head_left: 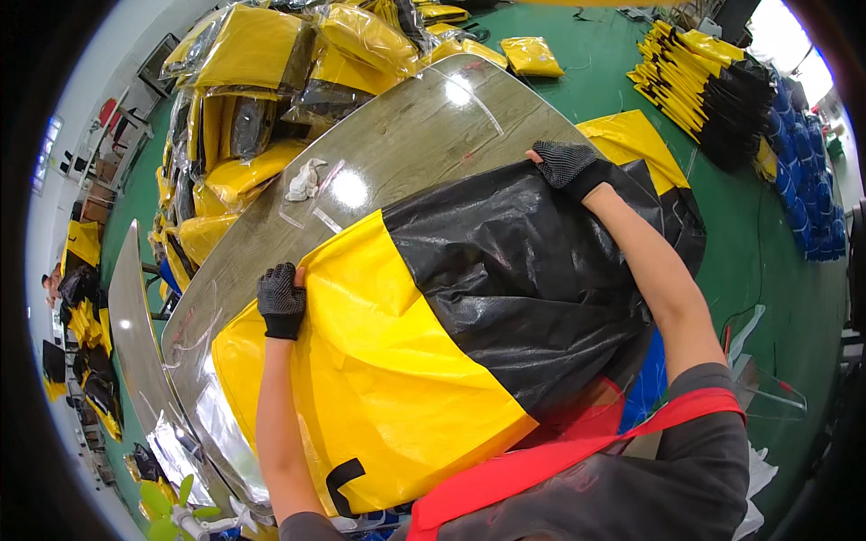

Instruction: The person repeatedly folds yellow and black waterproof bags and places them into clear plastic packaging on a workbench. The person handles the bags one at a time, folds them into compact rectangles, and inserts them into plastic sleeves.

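A large yellow-and-black coated fabric piece [388,352] lies over the table and hangs toward my body. Its yellow part is on the left, and the wrinkled black part [532,261] is on the right. A small black strap loop [341,485] shows on the near yellow edge. My left hand [281,302], in a black dotted fingerless glove, is closed on the far left yellow edge. Gloved the same way, my right hand [573,171] grips the far black edge with its fingers curled. Whether the fabric is one layer or several I cannot tell.
The wood-patterned table [406,126] holds a crumpled white scrap [307,180]. Plastic-wrapped yellow-and-black packages [253,54] pile up beyond its left side. Another yellow-and-black piece [636,144] lies at the right edge. Folded pieces [704,81] and blue bundles [803,171] stand far right.
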The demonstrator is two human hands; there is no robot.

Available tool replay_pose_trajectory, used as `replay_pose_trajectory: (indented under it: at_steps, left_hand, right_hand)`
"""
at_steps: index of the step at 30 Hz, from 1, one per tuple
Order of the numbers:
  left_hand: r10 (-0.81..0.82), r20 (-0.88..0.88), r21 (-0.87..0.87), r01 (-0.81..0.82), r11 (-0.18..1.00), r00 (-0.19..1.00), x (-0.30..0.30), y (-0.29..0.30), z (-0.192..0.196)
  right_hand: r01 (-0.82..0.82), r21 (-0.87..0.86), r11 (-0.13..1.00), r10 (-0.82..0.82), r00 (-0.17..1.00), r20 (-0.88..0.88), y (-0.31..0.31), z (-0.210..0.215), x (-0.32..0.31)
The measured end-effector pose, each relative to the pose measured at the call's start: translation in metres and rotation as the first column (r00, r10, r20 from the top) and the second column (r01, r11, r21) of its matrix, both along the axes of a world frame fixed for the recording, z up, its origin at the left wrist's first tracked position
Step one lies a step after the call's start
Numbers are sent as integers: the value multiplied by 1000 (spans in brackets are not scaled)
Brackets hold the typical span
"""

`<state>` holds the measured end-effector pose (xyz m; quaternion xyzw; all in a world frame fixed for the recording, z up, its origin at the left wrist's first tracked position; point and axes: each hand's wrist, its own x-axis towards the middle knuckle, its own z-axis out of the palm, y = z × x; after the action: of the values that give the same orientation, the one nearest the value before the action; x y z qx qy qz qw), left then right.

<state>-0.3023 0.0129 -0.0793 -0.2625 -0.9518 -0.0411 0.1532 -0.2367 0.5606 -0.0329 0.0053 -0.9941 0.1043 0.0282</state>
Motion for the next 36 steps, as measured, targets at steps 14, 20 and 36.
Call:
replay_pose_trajectory:
  at_steps: [14,20,36]
  left_hand:
    - [-308,357,-97,362,927,882,118,105,42]
    - [-451,454,91,464,881,768,325,110,145]
    - [78,236,-160,-40,986,969,351,-85,51]
  right_hand:
    - [-207,-234,950,261,937,231,-103,47,82]
    - [-540,-12,842,539,842,-22,-114,78,252]
    - [-387,99,917,390,815,-429,-123,2,274]
